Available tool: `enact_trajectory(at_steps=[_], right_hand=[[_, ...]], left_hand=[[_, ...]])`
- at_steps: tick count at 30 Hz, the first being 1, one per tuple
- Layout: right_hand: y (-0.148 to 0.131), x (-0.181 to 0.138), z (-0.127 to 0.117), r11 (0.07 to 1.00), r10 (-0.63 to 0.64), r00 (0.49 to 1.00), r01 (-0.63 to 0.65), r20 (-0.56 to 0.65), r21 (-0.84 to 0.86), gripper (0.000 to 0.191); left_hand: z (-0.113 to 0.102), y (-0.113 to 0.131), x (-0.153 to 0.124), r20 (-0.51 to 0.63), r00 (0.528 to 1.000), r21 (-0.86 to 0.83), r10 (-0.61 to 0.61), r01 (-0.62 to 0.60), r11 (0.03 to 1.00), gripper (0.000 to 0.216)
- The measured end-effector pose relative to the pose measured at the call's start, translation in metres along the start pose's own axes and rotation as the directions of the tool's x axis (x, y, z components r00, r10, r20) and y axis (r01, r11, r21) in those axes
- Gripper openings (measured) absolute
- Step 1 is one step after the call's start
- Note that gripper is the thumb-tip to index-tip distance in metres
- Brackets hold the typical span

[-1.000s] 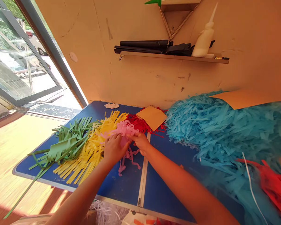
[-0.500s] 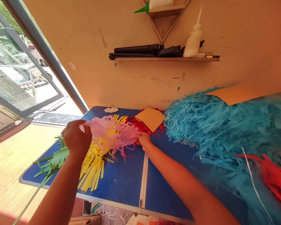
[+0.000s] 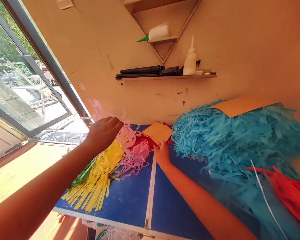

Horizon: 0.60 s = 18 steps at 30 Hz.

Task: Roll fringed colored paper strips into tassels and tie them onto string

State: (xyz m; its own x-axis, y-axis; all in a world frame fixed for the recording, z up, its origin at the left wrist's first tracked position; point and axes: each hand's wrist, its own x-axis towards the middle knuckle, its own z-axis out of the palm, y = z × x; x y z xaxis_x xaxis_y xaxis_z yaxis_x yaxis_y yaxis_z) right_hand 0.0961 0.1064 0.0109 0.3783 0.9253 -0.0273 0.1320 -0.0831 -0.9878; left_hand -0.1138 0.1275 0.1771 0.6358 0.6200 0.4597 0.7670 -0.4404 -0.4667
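Note:
Between my hands is a pink paper fringe (image 3: 137,155), its cut strips loose and curling. My left hand (image 3: 103,133) is raised over the left part of the table, back upward and fingers closed; pink strips flutter behind and beside it, a few blurred against the wall. With thumb and fingers pinched, my right hand (image 3: 162,154) grips the fringe's right end. Below lie a yellow paper fringe (image 3: 92,186), a green fringe (image 3: 83,175) and a red fringe (image 3: 137,141). A square of orange-yellow paper (image 3: 158,132) sits just beyond my right hand.
A large heap of blue fringe (image 3: 230,133) covers the right of the blue table (image 3: 130,200), with an orange sheet (image 3: 242,105) on top. Red strips (image 3: 292,193) and a white cord (image 3: 265,196) lie nearer. The wall shelf (image 3: 170,77) holds a glue bottle (image 3: 190,63).
My left hand has swung up and right, tossing the pink strips upward. My right hand stays near the same spot on the fringe. The view has tilted up, showing more wall.

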Motion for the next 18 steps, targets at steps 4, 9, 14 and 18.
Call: enact_trajectory(at_steps=[4,9,14,18], right_hand=[[-0.027,-0.076,-0.029,0.907,-0.418,0.874,0.417,0.247,0.062,0.02],[-0.018,-0.129,-0.023,0.902,-0.369,0.79,0.432,0.489,-0.017,0.057],[0.021,-0.14,-0.01,0.962,-0.227,0.874,0.133,0.429,0.238,0.033],[0.047,-0.147,-0.036,0.949,-0.238,0.962,0.201,0.132,0.243,0.029]], left_hand=[[0.009,0.046,-0.012,0.18,0.98,-0.017,0.08,-0.078,0.997,0.022],[-0.005,0.1,-0.046,-0.031,0.988,-0.098,0.15,-0.152,0.984,0.02],[-0.013,0.15,-0.094,-0.301,0.954,-0.238,0.007,-0.083,0.968,0.016],[0.002,0.192,-0.124,-0.346,0.937,-0.408,-0.057,-0.096,0.908,0.021]])
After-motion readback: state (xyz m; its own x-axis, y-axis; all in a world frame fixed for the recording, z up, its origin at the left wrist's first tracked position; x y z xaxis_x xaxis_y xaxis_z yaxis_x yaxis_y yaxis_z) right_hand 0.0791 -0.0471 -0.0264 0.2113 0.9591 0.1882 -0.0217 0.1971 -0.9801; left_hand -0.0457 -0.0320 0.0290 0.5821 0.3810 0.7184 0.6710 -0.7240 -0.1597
